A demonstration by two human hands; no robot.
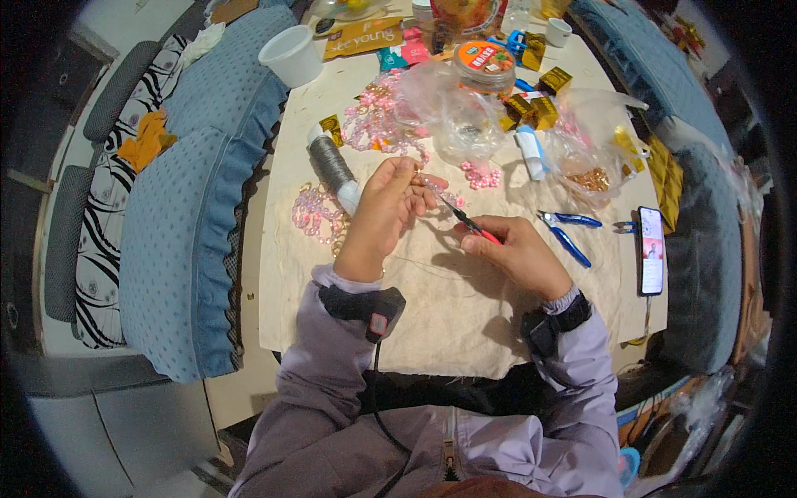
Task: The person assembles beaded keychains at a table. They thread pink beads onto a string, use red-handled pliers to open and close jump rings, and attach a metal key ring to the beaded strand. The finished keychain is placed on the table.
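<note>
- My left hand has a thin strand of clear and pale pink beads pinched at the fingertips, right by the plier nose.
- My right hand is wrapped round the small red-and-black metal pliers, nose aimed up-left at that strand. Can't tell if the tips are biting anything.
- Crowding my left wrist: a fat cylindrical spool of grey thread just beyond, plus a loose coil of pink and lilac beads to its left.
- Past my left fingers, a tangled heap of pink bead strings.
- Straight ahead of my grip, a crumpled clear plastic bag is in the way, with a bright pink bead cluster on its near side.
- Right of my right hand: blue-handled pliers lying splayed, then a lit black-edged phone.
- Beneath everything I'm holding, a wrinkled cream cloth.
</note>
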